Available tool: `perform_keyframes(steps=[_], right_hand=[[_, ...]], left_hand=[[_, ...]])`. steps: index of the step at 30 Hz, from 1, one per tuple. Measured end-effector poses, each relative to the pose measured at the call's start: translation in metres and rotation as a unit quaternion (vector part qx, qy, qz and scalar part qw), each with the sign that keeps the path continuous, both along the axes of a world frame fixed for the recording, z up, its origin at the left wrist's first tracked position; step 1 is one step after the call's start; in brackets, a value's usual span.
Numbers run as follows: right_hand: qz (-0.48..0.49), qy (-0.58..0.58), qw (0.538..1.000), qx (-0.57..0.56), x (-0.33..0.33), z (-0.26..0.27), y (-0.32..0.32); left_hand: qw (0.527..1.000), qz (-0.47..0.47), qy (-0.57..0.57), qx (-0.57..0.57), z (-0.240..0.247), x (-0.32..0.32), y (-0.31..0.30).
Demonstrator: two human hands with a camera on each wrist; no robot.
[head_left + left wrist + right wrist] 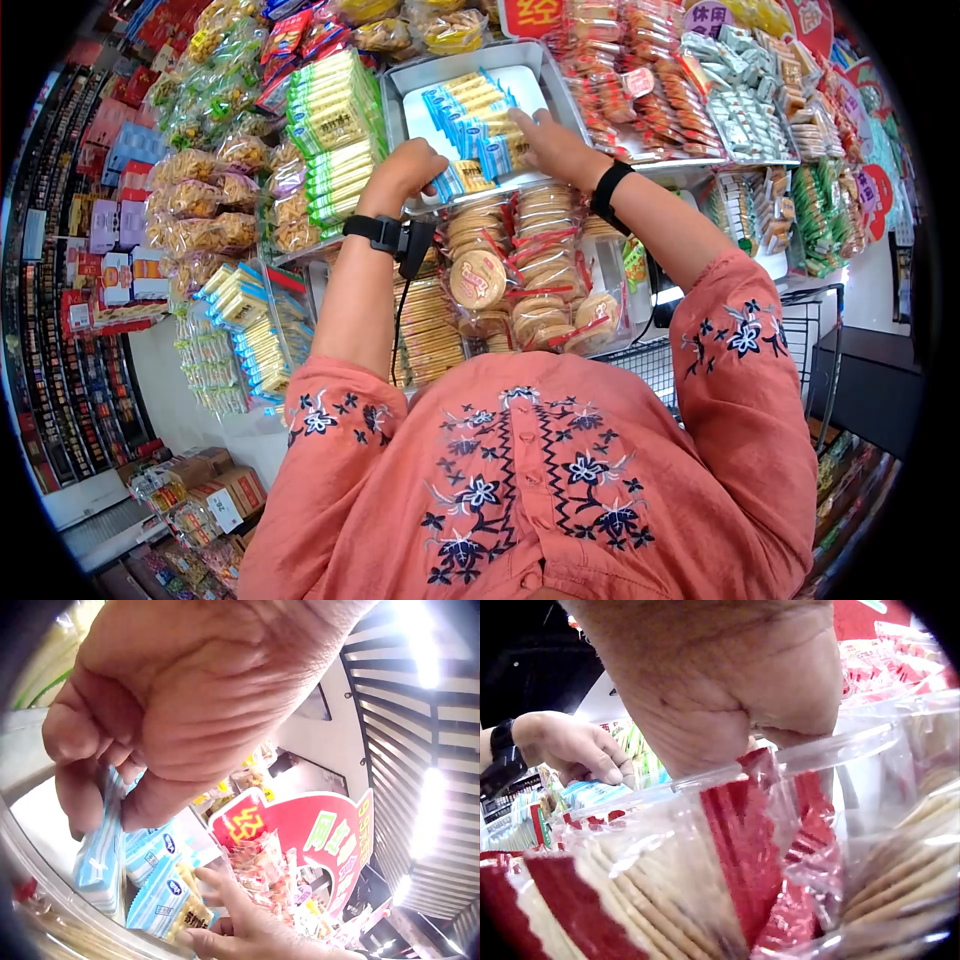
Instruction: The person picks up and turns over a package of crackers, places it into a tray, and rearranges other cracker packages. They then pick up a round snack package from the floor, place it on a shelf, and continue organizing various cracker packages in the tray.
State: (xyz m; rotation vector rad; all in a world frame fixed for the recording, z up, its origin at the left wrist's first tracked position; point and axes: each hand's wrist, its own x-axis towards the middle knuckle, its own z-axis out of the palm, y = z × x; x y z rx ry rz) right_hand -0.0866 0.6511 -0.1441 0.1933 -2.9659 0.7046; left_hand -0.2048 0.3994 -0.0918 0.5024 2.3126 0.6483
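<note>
Currently both hands at the tray (518, 84). L hand (412, 168) pinches a blue packet (101, 862) btw thumb & fingers, at tray's near edge, L of middle. R hand (562, 152): thumb & forefinger apart, touching R end of the other blue packets (462, 118); can't tell if pinching. Those lie in tray, overlapping in an uneven line, approx. far side to near edge. Adj. stock: green packets (335, 118) just L of tray; round biscuits (477, 278) in clear wrap, near side; red packs (655, 112) to R. Black band (376, 232) on L wrist, another on R.
</note>
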Motion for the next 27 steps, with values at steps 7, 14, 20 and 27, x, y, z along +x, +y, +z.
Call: perform_keyframes(steps=[7,14,20,27], right_hand=[[-0.023,-0.017,1.0,0.004,0.001,0.005,-0.005],[-0.031,0.026,0.998,-0.04,0.0,0.0,-0.001],[-0.044,0.05,0.995,-0.068,0.002,-0.007,0.007],[-0.068,0.089,0.993,-0.042,0.015,-0.003,0.02]], left_hand=[[0.999,0.014,0.053,0.004,0.035,0.016,-0.017],[0.984,0.011,0.127,0.123,0.065,0.03,-0.042],[0.962,-0.002,0.133,0.237,0.038,0.04,-0.01],[0.95,-0.072,0.178,0.248,-0.019,0.039,0.028]])
